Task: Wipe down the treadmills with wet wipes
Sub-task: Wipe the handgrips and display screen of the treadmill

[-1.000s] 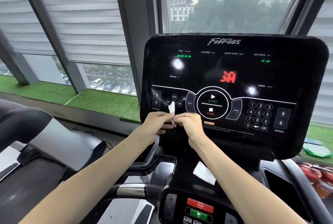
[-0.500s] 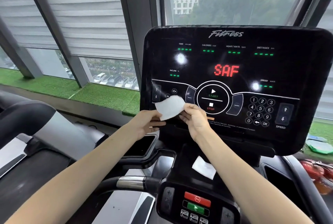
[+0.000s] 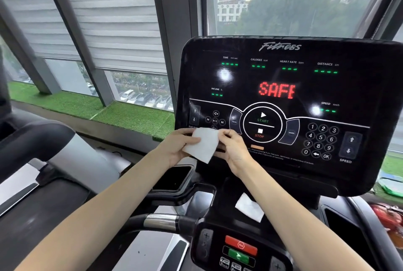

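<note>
Hiding console (image 3: 283, 100) INCLINE keys, white unfolded wet wipe (image 3: 202, 144), left hand (image 3: 176, 148) and right hand (image 3: 233, 150) pinching its edges

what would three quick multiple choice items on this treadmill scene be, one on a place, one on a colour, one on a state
1. Where does the loose wipe lie?
A just below the console
B in a bucket
C on a chair

2. What colour are the SAFE letters?
A green
B red
C white

3. How is the held wipe?
A balled up tight
B opened out between both hands
C lying untouched

Answers: 1 A, it rests right under the console; 2 B, they glow red on the black panel; 3 B, the left hand and right hand each pinch a side of the flat sheet.
</note>
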Action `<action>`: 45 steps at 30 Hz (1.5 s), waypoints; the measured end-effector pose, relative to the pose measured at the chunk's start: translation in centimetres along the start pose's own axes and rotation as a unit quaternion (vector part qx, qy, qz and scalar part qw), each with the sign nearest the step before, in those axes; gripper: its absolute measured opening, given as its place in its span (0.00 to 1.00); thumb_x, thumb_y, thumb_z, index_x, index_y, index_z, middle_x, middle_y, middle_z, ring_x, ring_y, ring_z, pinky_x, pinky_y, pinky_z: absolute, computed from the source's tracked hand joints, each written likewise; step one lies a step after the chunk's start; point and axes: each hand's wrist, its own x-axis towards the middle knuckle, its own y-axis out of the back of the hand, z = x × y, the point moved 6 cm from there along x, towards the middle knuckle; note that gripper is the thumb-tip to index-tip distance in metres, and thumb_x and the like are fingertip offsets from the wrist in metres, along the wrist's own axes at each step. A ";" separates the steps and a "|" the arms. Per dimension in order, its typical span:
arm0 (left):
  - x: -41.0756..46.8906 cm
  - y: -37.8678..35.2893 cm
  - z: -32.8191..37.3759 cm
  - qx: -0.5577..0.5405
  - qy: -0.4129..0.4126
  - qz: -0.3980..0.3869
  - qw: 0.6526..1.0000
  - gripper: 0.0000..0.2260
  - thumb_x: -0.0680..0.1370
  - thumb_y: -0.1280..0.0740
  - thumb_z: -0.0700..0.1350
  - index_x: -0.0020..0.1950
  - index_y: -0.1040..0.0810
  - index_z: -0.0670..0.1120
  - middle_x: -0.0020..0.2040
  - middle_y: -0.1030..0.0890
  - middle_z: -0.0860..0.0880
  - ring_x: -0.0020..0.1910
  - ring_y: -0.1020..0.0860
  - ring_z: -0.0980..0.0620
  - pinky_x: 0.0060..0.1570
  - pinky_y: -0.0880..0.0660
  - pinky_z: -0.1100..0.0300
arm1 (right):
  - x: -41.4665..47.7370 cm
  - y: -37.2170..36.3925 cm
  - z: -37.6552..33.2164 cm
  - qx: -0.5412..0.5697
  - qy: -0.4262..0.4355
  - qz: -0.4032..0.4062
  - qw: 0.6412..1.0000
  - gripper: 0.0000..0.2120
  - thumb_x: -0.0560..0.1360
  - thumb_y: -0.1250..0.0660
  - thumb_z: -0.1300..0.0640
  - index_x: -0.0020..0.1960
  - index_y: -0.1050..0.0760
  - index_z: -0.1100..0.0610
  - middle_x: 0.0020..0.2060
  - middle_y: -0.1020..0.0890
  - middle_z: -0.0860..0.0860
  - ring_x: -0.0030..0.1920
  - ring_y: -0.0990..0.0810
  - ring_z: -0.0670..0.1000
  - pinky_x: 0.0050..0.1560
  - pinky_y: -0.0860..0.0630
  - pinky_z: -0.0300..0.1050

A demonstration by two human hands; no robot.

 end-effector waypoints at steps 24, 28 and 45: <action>1.1 4.9 -0.5 0.096 -0.119 0.167 0.974 0.02 0.75 0.32 0.35 0.46 0.23 0.41 0.41 0.22 0.46 0.41 0.24 0.48 0.39 0.26 0.60 | 0.1 -2.2 1.3 -0.434 0.193 0.036 0.879 0.10 0.74 0.29 0.55 0.54 0.22 0.53 0.52 0.26 0.49 0.49 0.26 0.47 0.55 0.28 0.36; 1.6 5.3 4.2 0.468 -0.262 0.294 0.791 0.05 0.77 0.38 0.35 0.44 0.29 0.44 0.39 0.29 0.52 0.38 0.31 0.52 0.32 0.40 0.62 | 0.0 -1.7 2.4 -0.604 0.204 0.050 0.769 0.11 0.78 0.36 0.54 0.59 0.23 0.56 0.58 0.25 0.50 0.60 0.28 0.52 0.63 0.33 0.46; 3.9 3.8 -2.0 0.713 -0.463 0.123 0.513 0.15 0.59 0.21 0.35 0.42 0.19 0.43 0.41 0.23 0.48 0.39 0.24 0.48 0.41 0.28 0.55 | -0.9 -0.8 3.9 -0.600 0.221 0.044 0.767 0.10 0.78 0.37 0.57 0.57 0.23 0.58 0.55 0.24 0.47 0.57 0.30 0.49 0.51 0.32 0.37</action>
